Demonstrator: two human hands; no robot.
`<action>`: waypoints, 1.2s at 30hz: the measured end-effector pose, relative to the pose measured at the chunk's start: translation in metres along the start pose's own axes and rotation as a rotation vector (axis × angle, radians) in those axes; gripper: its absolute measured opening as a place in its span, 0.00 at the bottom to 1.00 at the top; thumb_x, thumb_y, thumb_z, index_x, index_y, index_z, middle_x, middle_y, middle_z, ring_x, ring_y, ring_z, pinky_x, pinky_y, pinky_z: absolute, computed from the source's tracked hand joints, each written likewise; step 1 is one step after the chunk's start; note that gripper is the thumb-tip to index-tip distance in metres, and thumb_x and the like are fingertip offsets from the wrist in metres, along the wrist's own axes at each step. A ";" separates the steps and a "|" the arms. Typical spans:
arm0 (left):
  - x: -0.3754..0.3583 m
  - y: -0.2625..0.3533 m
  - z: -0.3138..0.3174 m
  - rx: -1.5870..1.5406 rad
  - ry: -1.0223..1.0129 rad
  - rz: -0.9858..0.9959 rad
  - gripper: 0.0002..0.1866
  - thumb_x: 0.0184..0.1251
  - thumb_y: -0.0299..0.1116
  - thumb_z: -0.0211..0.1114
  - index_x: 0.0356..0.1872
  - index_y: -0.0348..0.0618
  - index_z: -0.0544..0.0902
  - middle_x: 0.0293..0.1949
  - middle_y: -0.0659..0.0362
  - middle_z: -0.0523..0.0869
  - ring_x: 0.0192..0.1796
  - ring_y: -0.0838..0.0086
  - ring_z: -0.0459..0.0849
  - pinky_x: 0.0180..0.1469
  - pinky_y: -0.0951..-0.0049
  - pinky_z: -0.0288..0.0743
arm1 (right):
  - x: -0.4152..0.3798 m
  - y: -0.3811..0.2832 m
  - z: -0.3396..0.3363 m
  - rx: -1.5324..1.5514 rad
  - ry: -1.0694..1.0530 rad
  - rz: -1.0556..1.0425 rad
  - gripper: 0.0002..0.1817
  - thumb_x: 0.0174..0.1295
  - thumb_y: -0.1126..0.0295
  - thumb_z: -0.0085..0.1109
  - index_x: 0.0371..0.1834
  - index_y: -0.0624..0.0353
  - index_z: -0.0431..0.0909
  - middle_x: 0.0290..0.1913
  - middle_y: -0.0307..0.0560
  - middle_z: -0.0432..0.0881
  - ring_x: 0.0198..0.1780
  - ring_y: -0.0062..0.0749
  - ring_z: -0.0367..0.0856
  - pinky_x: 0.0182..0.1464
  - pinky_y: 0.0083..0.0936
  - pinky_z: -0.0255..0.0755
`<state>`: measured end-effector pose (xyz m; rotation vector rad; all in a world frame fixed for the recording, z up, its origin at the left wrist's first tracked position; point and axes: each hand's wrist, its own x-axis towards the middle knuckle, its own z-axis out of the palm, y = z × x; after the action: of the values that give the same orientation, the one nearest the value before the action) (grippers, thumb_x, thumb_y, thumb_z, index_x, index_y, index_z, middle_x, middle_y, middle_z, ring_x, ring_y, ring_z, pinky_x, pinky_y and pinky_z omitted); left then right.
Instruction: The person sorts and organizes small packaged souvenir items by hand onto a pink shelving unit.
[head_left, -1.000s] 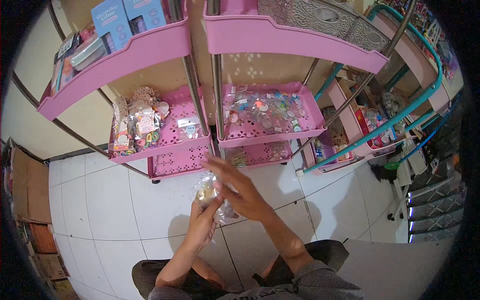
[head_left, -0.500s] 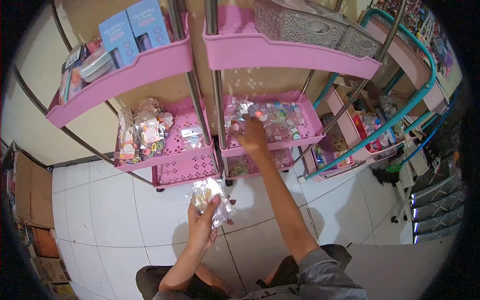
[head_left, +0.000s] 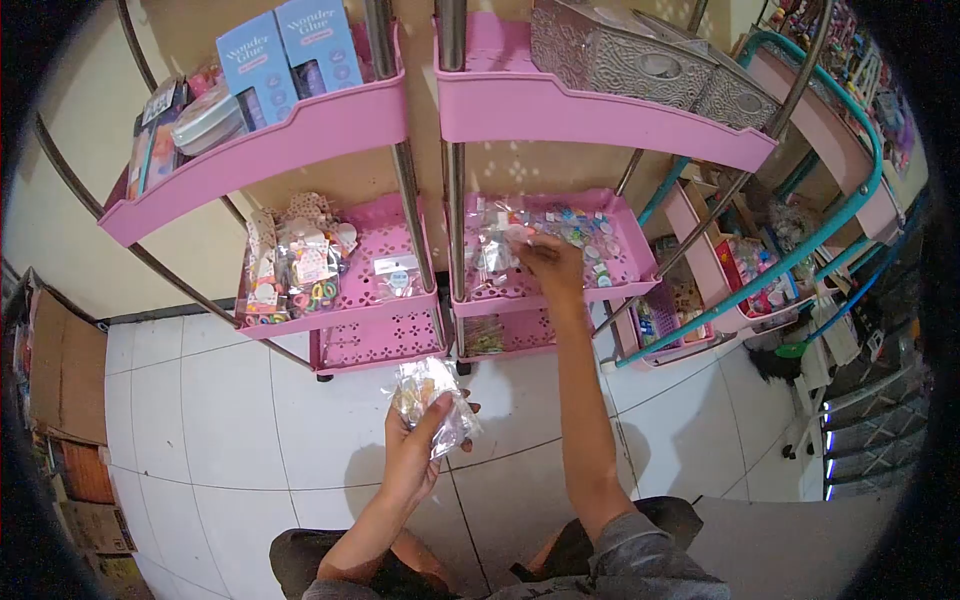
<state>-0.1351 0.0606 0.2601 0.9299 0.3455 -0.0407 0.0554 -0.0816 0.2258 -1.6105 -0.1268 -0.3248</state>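
My left hand point(head_left: 413, 447) grips a stack of small clear plastic packets point(head_left: 422, 388) above the floor, thumb on top; their contents are hard to make out. Over the middle tray point(head_left: 625, 240) of the right pink cart, my right hand point(head_left: 556, 268) has its fingers pinched at the edge of a shiny clear packet point(head_left: 494, 252). More clear packets with small colourful pieces and round labels point(head_left: 592, 228) lie in the same tray, to the right of and behind these fingers.
The left pink cart's middle tray holds bagged hair ties point(head_left: 310, 262) and a single labelled packet point(head_left: 397, 277). Blue glue boxes point(head_left: 288, 60) stand above. A silver embossed basket point(head_left: 640, 65) sits top right. Metal posts point(head_left: 456, 180) and a teal-framed cart point(head_left: 760, 275) flank the reach.
My right hand has shifted right and slightly back toward me, its fingers now closing at a clear packet. The left hand keeps its stack. The view has shifted a little.
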 end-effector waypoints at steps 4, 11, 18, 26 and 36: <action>0.002 -0.001 -0.001 0.017 0.003 0.013 0.13 0.56 0.28 0.52 0.42 0.36 0.64 0.35 0.51 0.75 0.35 0.67 0.78 0.18 0.76 0.72 | -0.031 -0.057 -0.018 0.453 -0.070 0.187 0.06 0.43 0.79 0.59 0.27 0.67 0.74 0.28 0.46 0.78 0.30 0.22 0.76 0.31 0.13 0.69; 0.002 -0.003 0.003 0.018 -0.002 -0.005 0.14 0.56 0.29 0.52 0.42 0.36 0.64 0.35 0.50 0.75 0.35 0.66 0.78 0.19 0.76 0.72 | -0.063 -0.101 -0.031 0.464 -0.221 0.198 0.10 0.41 0.81 0.60 0.29 0.67 0.75 0.27 0.46 0.78 0.29 0.23 0.77 0.33 0.14 0.72; 0.000 -0.002 0.004 0.028 0.002 -0.006 0.14 0.56 0.28 0.51 0.43 0.36 0.63 0.35 0.50 0.75 0.34 0.66 0.78 0.19 0.75 0.74 | -0.078 -0.118 -0.031 0.256 -0.188 0.128 0.10 0.39 0.79 0.63 0.27 0.66 0.75 0.27 0.44 0.78 0.28 0.20 0.75 0.30 0.14 0.71; -0.002 -0.001 0.003 0.015 -0.008 0.008 0.14 0.57 0.27 0.50 0.43 0.36 0.62 0.34 0.50 0.75 0.34 0.65 0.78 0.19 0.74 0.74 | -0.083 -0.109 -0.026 -0.221 0.081 -0.744 0.10 0.29 0.84 0.62 0.18 0.60 0.77 0.27 0.45 0.78 0.32 0.30 0.75 0.33 0.20 0.68; -0.004 -0.003 -0.002 0.034 0.009 0.086 0.13 0.58 0.26 0.48 0.44 0.37 0.61 0.37 0.50 0.74 0.34 0.67 0.77 0.22 0.73 0.74 | -0.109 -0.091 -0.014 0.156 -0.066 -0.415 0.09 0.34 0.81 0.60 0.23 0.62 0.75 0.29 0.45 0.77 0.31 0.30 0.74 0.31 0.20 0.67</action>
<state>-0.1402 0.0597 0.2577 0.9777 0.3141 0.0367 -0.0755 -0.0765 0.2825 -1.4328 -0.5288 -0.5671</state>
